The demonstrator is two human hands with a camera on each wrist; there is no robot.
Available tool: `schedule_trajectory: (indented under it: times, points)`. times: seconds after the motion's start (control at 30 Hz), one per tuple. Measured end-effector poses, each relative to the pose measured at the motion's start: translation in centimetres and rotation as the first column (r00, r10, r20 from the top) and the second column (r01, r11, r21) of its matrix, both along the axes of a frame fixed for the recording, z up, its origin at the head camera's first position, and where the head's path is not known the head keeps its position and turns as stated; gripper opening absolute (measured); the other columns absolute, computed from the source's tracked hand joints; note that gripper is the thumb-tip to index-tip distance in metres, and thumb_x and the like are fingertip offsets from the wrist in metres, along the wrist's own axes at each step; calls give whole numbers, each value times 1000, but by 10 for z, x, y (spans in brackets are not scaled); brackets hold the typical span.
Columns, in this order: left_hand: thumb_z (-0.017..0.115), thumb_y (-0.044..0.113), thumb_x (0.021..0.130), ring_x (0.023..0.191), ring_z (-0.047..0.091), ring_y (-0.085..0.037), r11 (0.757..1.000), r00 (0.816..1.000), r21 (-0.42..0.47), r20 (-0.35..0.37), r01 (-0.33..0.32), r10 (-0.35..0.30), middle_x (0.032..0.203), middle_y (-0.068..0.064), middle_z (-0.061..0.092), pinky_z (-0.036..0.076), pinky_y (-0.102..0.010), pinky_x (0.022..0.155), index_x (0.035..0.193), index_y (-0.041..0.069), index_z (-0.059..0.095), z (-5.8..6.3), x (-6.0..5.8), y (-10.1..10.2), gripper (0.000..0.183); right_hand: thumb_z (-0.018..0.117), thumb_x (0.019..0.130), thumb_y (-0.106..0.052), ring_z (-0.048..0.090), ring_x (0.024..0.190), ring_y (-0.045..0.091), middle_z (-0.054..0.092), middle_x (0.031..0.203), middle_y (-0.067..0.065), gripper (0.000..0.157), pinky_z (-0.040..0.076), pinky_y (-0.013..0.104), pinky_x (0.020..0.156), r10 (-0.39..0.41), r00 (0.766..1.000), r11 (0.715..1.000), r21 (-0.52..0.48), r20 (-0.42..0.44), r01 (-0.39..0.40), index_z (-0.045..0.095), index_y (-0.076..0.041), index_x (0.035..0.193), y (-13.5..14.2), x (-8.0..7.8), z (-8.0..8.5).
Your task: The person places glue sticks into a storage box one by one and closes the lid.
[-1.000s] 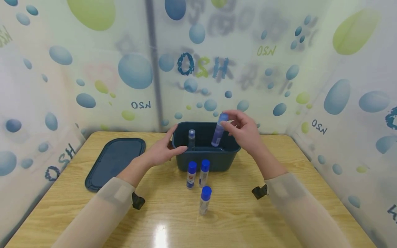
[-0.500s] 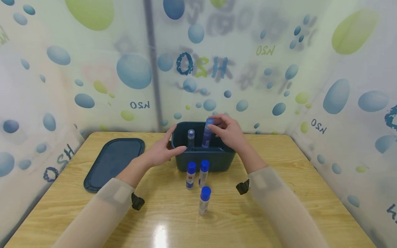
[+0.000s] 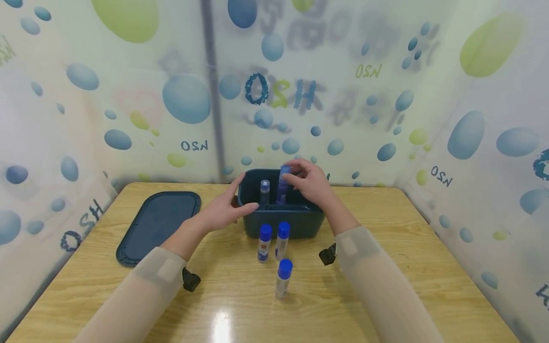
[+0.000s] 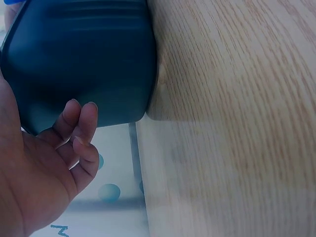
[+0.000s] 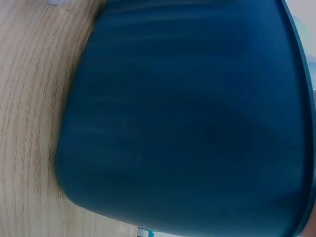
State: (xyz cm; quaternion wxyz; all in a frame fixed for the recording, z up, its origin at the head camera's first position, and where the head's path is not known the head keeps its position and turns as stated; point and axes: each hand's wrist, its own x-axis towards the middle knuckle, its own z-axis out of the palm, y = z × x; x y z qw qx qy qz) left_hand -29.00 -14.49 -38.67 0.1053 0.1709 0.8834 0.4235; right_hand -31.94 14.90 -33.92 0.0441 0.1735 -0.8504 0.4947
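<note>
A dark teal storage box (image 3: 283, 224) stands at the back of the table. My left hand (image 3: 220, 209) holds its left end, thumb over the front rim and index finger along the side rim; in the left wrist view, other fingers (image 4: 88, 121) curl loosely by the outer wall. My right hand (image 3: 310, 181) pinches a purple-blue glue stick (image 3: 281, 193) by its cap, upright inside the box. Left of it in the box stands a tube with a clear cap (image 3: 265, 190). The right wrist view is mostly the box's outer wall (image 5: 187, 118).
Three blue-capped glue sticks stand on the wooden table (image 3: 364, 305) before the box: a left one (image 3: 264, 243), a right one (image 3: 282, 240) and a nearer one (image 3: 283, 278). A dark lid (image 3: 160, 226) lies flat at the left. Patterned fabric walls surround the table.
My right hand has moved left and slightly down with the purple-blue glue stick, bringing it upright beside the clear-capped tube. The left hand has stayed on the box.
</note>
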Motion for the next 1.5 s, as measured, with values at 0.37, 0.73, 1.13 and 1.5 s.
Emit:
schedule_trajectory:
  times: [0.37, 0.73, 1.13, 1.5]
  points:
    - [67, 72, 100, 102, 69, -30, 1000, 1000, 11, 10, 4, -4, 115, -15, 73, 61, -40, 85, 176, 41, -8, 0, -1, 1, 111, 72, 109, -23, 73, 111, 35, 71, 134, 18, 35, 60, 58, 103, 4, 995, 998, 68, 97, -11, 67, -11, 142, -1, -5, -5]
    - [66, 75, 99, 101, 70, -28, 1000, 1000, -10, -1, -9, 9, 116, -13, 73, 61, -39, 84, 177, 42, -6, -2, -2, 1, 111, 74, 107, -21, 77, 106, 30, 75, 130, 15, 32, 64, 43, 95, -11, 991, 972, 234, 134, -21, 69, -12, 137, -5, -9, -9]
    - [65, 73, 101, 91, 68, -26, 1000, 1000, -7, 0, -7, 7, 110, -15, 72, 59, -38, 81, 177, 41, -6, 0, 0, 1, 109, 71, 109, -20, 78, 105, 27, 77, 128, 13, 34, 64, 44, 95, -1, 987, 964, 263, 160, -42, 68, -15, 143, -7, -10, -10]
    - [65, 74, 100, 93, 70, -32, 1000, 1000, -8, 2, -4, 4, 109, -16, 73, 59, -39, 81, 176, 42, -7, -2, -1, 0, 109, 69, 111, -25, 79, 101, 24, 78, 124, 11, 40, 65, 41, 91, 2, 987, 955, 293, 163, -50, 66, -22, 150, -6, -12, -12]
